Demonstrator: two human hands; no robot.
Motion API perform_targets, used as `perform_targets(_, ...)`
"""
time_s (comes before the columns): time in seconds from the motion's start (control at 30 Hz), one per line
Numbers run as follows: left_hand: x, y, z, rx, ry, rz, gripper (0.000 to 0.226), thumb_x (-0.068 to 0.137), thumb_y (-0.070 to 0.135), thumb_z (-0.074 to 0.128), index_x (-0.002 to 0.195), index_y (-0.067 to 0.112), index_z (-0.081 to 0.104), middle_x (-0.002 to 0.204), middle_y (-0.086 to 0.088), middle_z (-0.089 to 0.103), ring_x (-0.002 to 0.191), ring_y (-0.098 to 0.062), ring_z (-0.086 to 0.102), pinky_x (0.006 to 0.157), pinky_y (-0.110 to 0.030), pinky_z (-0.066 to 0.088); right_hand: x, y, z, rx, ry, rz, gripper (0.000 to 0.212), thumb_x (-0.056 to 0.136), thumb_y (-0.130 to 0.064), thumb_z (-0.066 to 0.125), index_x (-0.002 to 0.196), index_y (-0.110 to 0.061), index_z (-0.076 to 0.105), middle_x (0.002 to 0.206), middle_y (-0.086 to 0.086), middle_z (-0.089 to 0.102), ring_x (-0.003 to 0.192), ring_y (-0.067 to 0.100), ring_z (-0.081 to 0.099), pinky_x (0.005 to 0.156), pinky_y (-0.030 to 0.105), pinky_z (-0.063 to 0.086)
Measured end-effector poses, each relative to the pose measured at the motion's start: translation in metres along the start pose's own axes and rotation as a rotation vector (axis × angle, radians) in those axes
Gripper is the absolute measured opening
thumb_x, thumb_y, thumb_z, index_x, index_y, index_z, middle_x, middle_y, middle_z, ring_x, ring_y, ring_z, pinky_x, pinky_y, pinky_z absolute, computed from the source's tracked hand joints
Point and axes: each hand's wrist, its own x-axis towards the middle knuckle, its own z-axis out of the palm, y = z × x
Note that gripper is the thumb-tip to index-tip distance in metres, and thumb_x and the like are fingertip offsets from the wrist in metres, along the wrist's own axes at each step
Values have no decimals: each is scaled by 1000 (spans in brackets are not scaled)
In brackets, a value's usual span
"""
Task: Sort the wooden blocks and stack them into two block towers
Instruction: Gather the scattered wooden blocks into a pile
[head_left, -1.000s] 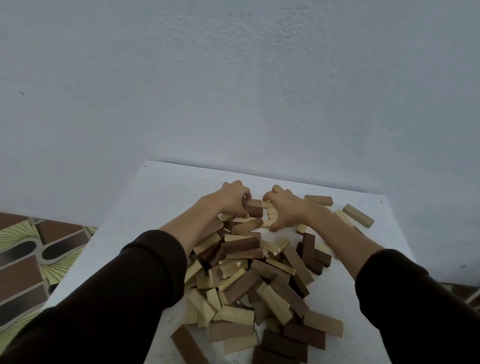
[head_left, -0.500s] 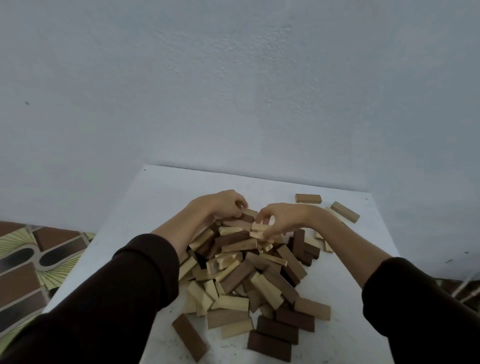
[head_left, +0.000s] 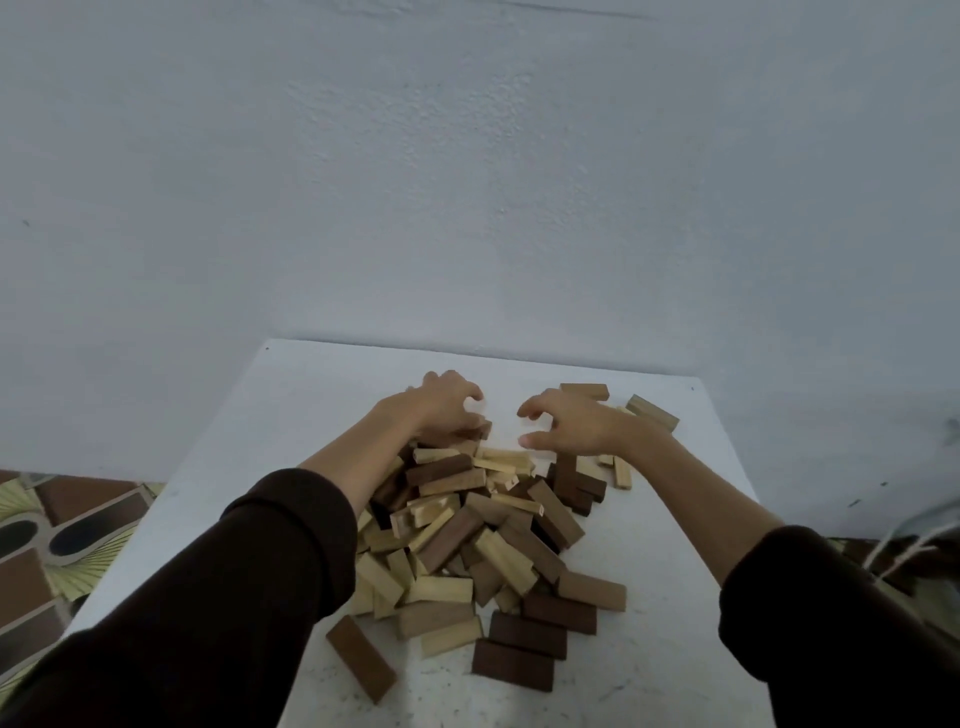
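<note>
Wooden blocks (head_left: 467, 540), rectangular bars in pale, mid-brown and dark wood, lie jumbled in one heap mid-way across the white square table (head_left: 291, 415), long axes pointing every way, no tower begun. Both hands sit at the heap's far edge. Left hand (head_left: 441, 408), fingers curled, rests on the topmost dark blocks, grip unclear. Right hand (head_left: 569, 423) hovers claw-shaped, holding nothing, pile just beneath and nearer.
</note>
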Motion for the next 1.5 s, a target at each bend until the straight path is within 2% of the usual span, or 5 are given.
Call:
perform_targets(0.4, 45, 85, 7, -85, -21, 221, 70, 91, 16, 58, 150, 18, 20, 155, -4, 17, 141, -28, 18, 112, -45, 26, -29, 109, 8, 62, 294, 445, 77, 88, -55, 53, 145, -12, 26, 154, 8, 16, 142, 32, 13, 114, 48, 20)
perform_targets(0.6, 64, 112, 26, -87, -51, 58, 86, 83, 16, 67, 149, 18, 12, 145, -14, 15, 127, -37, 33, 97, -44, 43, -22, 109, 33, 92, 332, 441, 108, 74, -72, 56, 149, -15, 4, 158, 8, -1, 145, 33, -1, 116, 51, 12)
perform_targets(0.83, 74, 117, 36, -264, 14, -105, 74, 78, 4, 69, 138, 8, 26, 141, -16, 14, 108, -38, 53, 73, -33, 52, -16, 109, 47, -62, 373, 404, 98, 82, -63, 53, 150, -14, 3, 158, 9, -5, 145, 33, -5, 115, 48, 9)
perform_targets(1.1, 55, 111, 20, -216, 19, 38, 98, 82, -8, 63, 151, 14, -3, 154, -13, -3, 77, -23, 54, 50, -23, 43, -16, 111, 49, -57, 383, 377, 92, 83, -53, 57, 149, -13, 7, 159, 7, -2, 145, 30, -3, 115, 47, 11)
perform_targets(1.5, 68, 119, 32, -155, 85, 481, 95, 77, -14, 58, 151, 16, 6, 142, -9, 26, 133, -22, 31, 97, -19, 38, -21, 108, 52, -17, 468, 363, 91, 83, -55, 56, 148, -14, 10, 159, 10, 2, 146, 30, -3, 117, 45, 5)
